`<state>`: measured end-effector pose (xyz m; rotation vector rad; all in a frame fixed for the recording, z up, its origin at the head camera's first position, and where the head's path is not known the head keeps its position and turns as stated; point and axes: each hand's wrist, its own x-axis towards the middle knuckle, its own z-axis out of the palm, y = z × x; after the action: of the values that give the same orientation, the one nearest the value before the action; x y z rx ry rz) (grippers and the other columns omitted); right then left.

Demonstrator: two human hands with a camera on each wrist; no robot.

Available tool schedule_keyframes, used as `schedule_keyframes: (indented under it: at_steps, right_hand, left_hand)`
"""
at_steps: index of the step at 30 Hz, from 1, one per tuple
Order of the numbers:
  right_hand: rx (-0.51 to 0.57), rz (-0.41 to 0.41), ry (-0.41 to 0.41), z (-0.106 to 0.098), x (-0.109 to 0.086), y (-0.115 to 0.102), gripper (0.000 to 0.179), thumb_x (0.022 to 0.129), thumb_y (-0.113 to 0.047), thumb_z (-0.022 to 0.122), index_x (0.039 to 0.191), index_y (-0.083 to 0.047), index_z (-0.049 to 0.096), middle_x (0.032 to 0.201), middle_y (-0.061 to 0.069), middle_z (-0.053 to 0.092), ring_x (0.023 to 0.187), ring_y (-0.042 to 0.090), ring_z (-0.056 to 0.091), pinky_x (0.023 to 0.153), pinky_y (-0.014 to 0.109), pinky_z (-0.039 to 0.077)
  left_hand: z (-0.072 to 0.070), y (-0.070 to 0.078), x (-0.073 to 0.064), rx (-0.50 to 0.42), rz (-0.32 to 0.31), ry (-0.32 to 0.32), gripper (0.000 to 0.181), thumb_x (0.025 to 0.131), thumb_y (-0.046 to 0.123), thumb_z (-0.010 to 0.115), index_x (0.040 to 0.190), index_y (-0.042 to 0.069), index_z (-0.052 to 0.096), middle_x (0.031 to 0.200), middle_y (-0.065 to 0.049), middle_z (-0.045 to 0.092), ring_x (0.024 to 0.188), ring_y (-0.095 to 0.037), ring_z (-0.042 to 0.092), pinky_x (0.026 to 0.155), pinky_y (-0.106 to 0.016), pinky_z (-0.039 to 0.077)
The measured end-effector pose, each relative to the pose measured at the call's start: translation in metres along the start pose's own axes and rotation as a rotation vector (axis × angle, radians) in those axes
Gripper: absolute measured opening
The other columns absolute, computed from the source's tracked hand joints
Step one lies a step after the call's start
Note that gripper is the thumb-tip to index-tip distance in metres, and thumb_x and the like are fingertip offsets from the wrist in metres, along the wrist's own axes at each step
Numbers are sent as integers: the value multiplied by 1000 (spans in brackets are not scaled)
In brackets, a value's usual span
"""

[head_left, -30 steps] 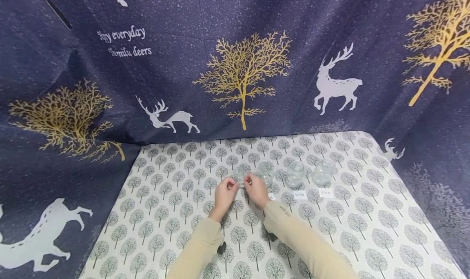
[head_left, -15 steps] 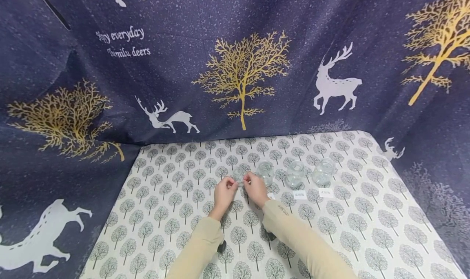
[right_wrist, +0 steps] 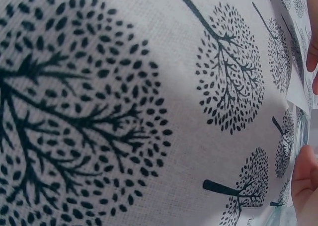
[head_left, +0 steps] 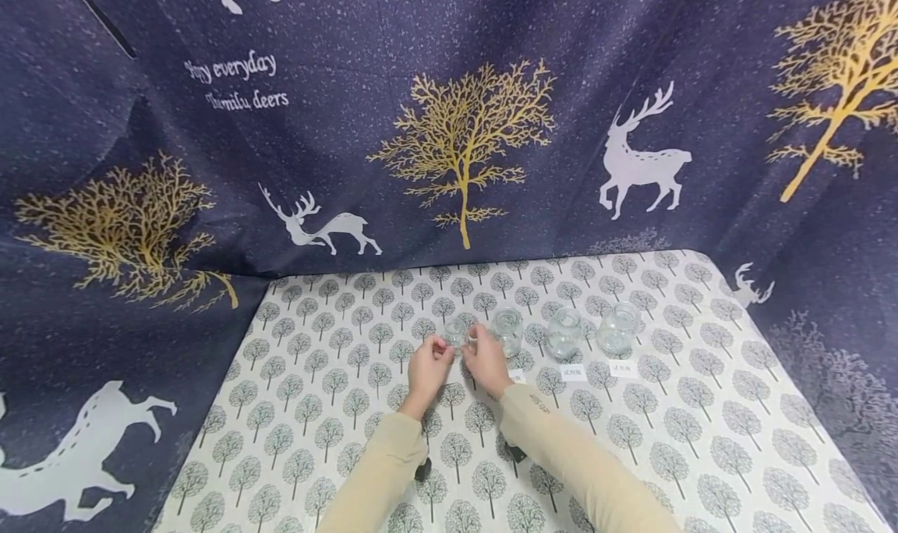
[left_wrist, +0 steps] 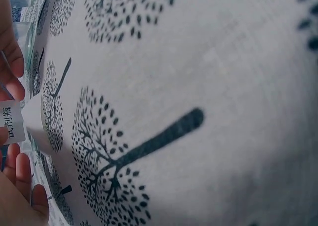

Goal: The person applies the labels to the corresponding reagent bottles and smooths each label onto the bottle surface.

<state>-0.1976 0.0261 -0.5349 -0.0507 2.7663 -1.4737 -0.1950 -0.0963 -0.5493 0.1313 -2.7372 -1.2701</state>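
A small clear glass jar (head_left: 456,327) stands at the left end of a row of jars, just beyond both hands. My left hand (head_left: 429,368) pinches a white paper label (left_wrist: 16,117) printed with dark Chinese characters, a fingertip lying over its edge. Right beside it, my right hand (head_left: 489,363) has thumb and index finger apart near the label's other end, overlapping the jar next to it. In the left wrist view, a blank white paper piece (left_wrist: 36,124) sits beside the label. The hands hide the jar's near side.
To the right stand glass jars, the nearest jar (head_left: 508,332), the middle jar (head_left: 564,334) and the far-right jar (head_left: 618,330). Small white labels (head_left: 573,372) lie before them. A tree-print cloth (head_left: 337,439) covers the table, and a dark blue deer-print curtain (head_left: 435,19) hangs behind.
The thumb and index finger of my right hand have spread apart from their pinch near the label. My left hand stays almost in place. The jars have not moved.
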Motion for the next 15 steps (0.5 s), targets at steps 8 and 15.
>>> schedule_keyframes:
  at_steps: [8, 15]
  right_hand:
    - [5, -13, -49, 0, 3, 0, 57, 80, -13, 61, 130, -8, 36, 126, 14, 50, 85, 23, 58, 78, 36, 49]
    - [25, -72, -75, 0, 1, 0, 58, 78, -10, 62, 131, -5, 37, 120, 15, 53, 77, 20, 57, 67, 31, 49]
  left_hand:
    - [-5, 1, 4, 92, 96, 5, 62, 73, 27, 70, 126, 9, 43, 110, -8, 60, 91, -23, 59, 78, -37, 48]
    - [-11, 1, 4, 172, 202, -77, 62, 74, 25, 67, 129, 10, 42, 116, -16, 57, 102, -33, 56, 89, -47, 42]
